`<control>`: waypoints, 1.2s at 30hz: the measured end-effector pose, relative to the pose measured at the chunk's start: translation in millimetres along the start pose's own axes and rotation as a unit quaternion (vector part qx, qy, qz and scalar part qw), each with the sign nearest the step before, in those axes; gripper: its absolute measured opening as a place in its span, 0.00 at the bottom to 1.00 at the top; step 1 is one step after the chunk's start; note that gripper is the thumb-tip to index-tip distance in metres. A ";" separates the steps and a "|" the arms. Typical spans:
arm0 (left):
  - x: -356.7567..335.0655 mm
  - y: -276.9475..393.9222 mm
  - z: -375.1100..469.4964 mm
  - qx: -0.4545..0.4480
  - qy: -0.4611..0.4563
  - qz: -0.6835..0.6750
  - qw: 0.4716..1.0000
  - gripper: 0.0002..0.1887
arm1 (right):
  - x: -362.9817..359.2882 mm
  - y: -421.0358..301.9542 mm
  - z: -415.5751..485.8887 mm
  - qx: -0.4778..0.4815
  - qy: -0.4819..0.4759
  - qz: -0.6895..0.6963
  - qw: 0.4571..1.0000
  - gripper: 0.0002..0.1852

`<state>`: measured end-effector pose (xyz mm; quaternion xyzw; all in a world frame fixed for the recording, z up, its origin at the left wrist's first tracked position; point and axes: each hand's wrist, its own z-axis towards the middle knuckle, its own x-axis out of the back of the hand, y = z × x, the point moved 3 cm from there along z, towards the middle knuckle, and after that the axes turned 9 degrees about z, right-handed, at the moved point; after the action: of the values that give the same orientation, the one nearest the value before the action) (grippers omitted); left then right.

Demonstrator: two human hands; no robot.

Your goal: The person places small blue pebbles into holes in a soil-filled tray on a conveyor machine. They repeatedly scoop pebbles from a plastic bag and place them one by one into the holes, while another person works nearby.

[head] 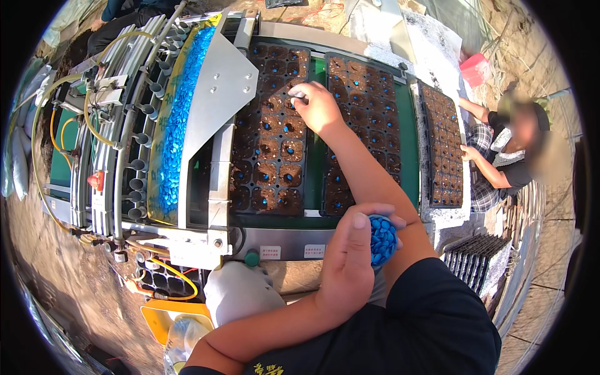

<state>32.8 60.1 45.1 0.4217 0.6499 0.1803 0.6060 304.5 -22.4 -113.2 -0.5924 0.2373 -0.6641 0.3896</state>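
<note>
My left hand [347,267] is wrapped around a small container filled with blue coated seeds [383,240], held close to my body. My right hand [318,108] reaches over the inner edge of a black seedling tray [303,126] filled with brown growing mix. Its thumb and fingers are bent close together; whether a seed sits between them cannot be made out. Blue seeds lie in many of that tray's cells. Partly behind my right forearm is a second seedling tray [363,110], its cells also holding soil and blue seeds. Both trays rest on a green conveyor belt [408,126].
At left stands a seeding machine with a row of nozzles [143,139] beside a trough of blue seeds [183,126] and a metal side plate [220,93]. A co-worker [497,150] at right touches a third tray [443,145]. A yellow bin [157,318] stands below.
</note>
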 end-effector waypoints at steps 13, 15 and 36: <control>0.9 4.5 -2.4 0.000 -0.013 -0.008 1.000 0.26 | -1.1 27.9 9.7 -0.006 -0.033 -0.153 0.988 0.08; 0.5 4.5 -2.9 0.007 -0.011 -0.013 1.000 0.26 | 5.6 24.1 9.6 -0.031 0.001 -0.133 0.991 0.09; -0.4 0.0 -1.3 0.014 -0.014 -0.008 1.000 0.25 | 23.6 33.9 1.0 0.053 0.061 -0.068 0.994 0.06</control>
<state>31.5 60.2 45.6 0.4273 0.6471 0.1604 0.6107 313.7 -61.0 -125.2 -0.5437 0.1841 -0.7360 0.3590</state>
